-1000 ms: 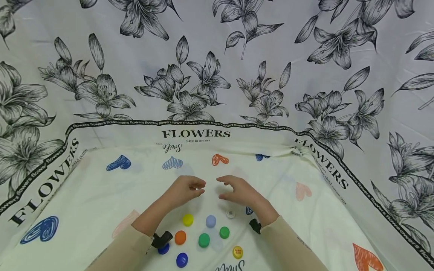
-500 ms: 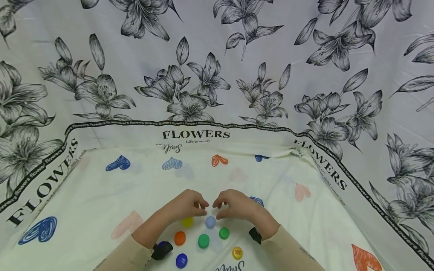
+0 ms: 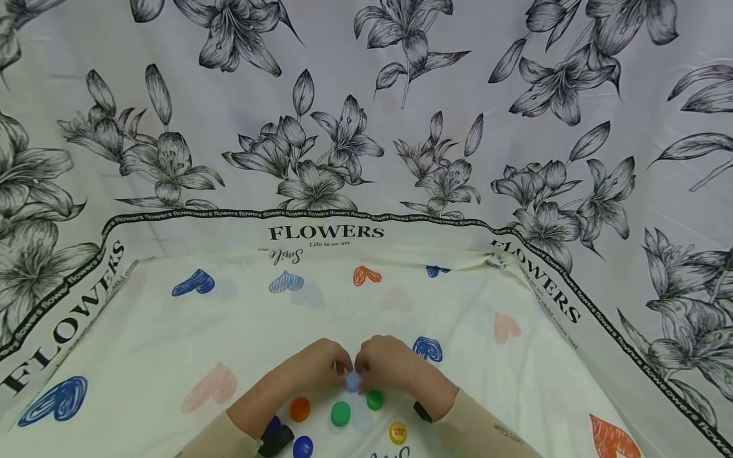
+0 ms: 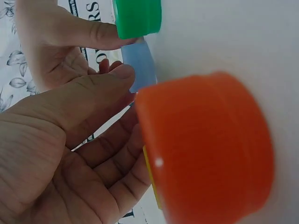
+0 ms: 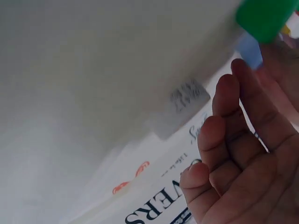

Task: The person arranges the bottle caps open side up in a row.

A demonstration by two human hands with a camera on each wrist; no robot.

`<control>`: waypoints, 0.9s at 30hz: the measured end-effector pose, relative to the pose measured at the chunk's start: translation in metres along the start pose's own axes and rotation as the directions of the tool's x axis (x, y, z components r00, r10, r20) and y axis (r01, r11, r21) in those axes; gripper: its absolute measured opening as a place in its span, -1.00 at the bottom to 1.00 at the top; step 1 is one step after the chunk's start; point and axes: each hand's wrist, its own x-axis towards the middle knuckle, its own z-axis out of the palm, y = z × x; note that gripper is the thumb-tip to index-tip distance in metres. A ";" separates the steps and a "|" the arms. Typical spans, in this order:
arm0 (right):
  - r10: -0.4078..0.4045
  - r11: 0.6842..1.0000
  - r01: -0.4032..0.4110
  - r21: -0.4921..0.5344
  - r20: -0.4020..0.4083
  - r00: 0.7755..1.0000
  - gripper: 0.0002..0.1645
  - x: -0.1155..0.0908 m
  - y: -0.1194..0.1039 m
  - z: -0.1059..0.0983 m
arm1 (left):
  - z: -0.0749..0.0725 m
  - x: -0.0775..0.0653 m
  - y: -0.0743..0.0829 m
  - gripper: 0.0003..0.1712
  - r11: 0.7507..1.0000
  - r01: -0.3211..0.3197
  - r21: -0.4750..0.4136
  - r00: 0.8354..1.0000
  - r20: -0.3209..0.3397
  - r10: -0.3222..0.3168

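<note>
A light blue bottle cap (image 3: pixel 353 381) lies on the cloth between both hands' fingertips. From its left side my left hand (image 3: pixel 322 364) pinches it; in the left wrist view the thumb tip is against the cap (image 4: pixel 140 65). My right hand (image 3: pixel 388 364) has thumb and index finger at the opposite side, its index fingertip close by the cap (image 5: pixel 251 49) in the right wrist view. A green cap (image 3: pixel 375 400) sits just in front of the right hand. Behind the left fingers a yellow cap (image 4: pixel 153 179) is mostly hidden. A white cap (image 5: pixel 180 109) stands beyond the right fingers.
Nearer lie an orange cap (image 3: pixel 300 409), a larger green cap (image 3: pixel 340 414), a yellow printed cap (image 3: pixel 397 433) and a dark blue cap (image 3: pixel 303 446). Another dark blue cap (image 3: pixel 273 424) is partly behind the left wrist camera. Flowered fabric (image 3: pixel 343 51) hangs behind the heart-patterned cloth.
Both hands have come down toward me and together, closing from a wide gap to around the light blue cap. They now cover the yellow and white caps in the head view.
</note>
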 end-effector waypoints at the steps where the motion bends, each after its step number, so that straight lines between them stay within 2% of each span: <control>1: -0.013 0.999 0.012 -0.036 -0.006 1.000 -0.77 0.001 -0.001 0.002 | 0.001 0.000 0.000 -0.83 1.000 -0.006 -0.003 1.000 -0.002 0.006; 4: -0.036 0.993 0.033 -0.110 -0.021 0.999 -0.77 0.003 -0.003 0.005 | 0.003 0.000 0.001 -0.84 1.000 -0.016 -0.011 1.000 -0.003 0.016; 6: -0.028 0.992 0.024 -0.121 -0.027 0.999 -0.76 0.003 -0.005 0.005 | 0.005 0.001 0.002 -0.84 1.000 -0.017 -0.015 1.000 0.000 0.017; 14: -0.029 0.996 0.025 -0.087 -0.040 0.999 -0.73 0.006 -0.005 0.007 | 0.008 0.002 0.006 -0.73 1.000 -0.004 0.011 1.000 0.008 0.004; 23: -0.039 0.994 0.033 -0.100 -0.059 0.997 -0.74 0.006 -0.004 0.007 | 0.003 -0.001 0.008 -0.84 0.999 0.004 0.050 1.000 -0.016 -0.003; 27: -0.058 0.995 0.051 -0.083 -0.075 0.995 -0.76 0.005 -0.004 0.004 | -0.002 -0.002 0.010 -0.82 0.999 0.016 0.038 1.000 -0.015 -0.015</control>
